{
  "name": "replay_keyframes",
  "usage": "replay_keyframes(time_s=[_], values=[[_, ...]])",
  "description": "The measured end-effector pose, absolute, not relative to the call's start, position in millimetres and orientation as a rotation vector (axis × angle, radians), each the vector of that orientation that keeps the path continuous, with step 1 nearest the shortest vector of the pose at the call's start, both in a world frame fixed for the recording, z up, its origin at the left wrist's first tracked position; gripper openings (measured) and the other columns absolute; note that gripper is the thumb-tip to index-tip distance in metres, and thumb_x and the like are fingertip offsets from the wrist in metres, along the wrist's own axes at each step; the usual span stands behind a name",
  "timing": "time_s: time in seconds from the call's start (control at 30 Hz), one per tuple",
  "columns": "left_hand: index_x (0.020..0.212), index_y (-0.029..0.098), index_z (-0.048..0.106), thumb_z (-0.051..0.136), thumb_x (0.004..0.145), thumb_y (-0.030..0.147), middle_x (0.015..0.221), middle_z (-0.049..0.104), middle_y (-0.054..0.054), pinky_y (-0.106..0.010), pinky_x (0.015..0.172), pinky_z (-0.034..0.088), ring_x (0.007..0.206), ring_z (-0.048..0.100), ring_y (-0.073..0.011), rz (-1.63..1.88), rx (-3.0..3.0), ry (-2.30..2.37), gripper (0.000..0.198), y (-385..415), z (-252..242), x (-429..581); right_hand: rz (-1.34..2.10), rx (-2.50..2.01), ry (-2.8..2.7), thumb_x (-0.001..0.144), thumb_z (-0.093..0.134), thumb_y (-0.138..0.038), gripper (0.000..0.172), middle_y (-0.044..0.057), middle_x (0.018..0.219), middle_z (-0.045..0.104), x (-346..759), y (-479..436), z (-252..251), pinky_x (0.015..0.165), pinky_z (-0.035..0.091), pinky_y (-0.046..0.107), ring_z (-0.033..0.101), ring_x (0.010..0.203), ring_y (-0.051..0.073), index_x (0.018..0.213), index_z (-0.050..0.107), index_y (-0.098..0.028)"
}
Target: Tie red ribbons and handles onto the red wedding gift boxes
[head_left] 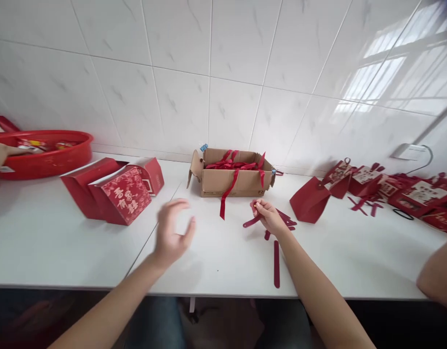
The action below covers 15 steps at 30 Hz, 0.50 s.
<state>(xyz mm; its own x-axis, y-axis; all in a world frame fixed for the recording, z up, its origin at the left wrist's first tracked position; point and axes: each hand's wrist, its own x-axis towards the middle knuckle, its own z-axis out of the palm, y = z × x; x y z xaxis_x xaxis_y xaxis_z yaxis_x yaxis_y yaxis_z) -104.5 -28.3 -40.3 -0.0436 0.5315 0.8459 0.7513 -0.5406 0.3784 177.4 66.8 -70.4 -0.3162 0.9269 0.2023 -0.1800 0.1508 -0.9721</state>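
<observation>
My left hand (pixel 173 230) hovers over the white table, fingers curved apart and nothing between them, a little blurred. Right of it, my right hand (pixel 267 216) pinches a dark red strap (pixel 251 222); a small gold-coloured spot shows at the fingertips. More dark red straps (pixel 287 220) lie partly behind that hand, and a single strap (pixel 276 264) lies lengthwise nearer the table's front edge. Two open red gift boxes (pixel 123 195) stand left of my left hand, with a smaller red box (pixel 154 176) behind them. A closed red gift box (pixel 310 199) stands to the right.
A cardboard box (pixel 223 183) of red ribbons stands against the tiled wall, one ribbon hanging over its front. At far left another person's hand (pixel 1 154) reaches into a red basin (pixel 63 157). Several finished-looking red boxes (pixel 416 196) crowd the right; another person's arm (pixel 439 274) rests there.
</observation>
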Motion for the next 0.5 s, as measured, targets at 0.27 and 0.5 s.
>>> replay_keyframes(time_s=[0.27, 0.5], values=[[0.115, 0.008, 0.036, 0.076, 0.068, 0.027, 0.12, 0.041, -0.013, -0.051, 0.102, 0.036, 0.108, 0.042, -0.0251, -1.36, -1.214, -2.035, 0.064, -4, -1, -248, 1.205, -0.883, -1.453, 0.079, 0.06, -0.055, 0.033, 0.0, 0.069, 0.059, 184, 62, -69, 0.068, 0.048, 0.032, 0.059, 0.069, 0.017, 0.079, 0.051, -0.023], [0.1, 0.01, 0.048, 0.081, 0.064, 0.022, 0.093, 0.05, -0.003, -0.054, 0.103, 0.031, 0.105, 0.041, -0.0255, -0.981, -1.297, -2.193, 0.05, 6, 13, -259, 0.678, -1.108, -1.59, 0.086, 0.048, -0.049, 0.026, 0.005, 0.079, 0.067, 184, 64, -79, 0.074, 0.046, 0.036, 0.064, 0.077, 0.022, 0.089, 0.049, -0.023]])
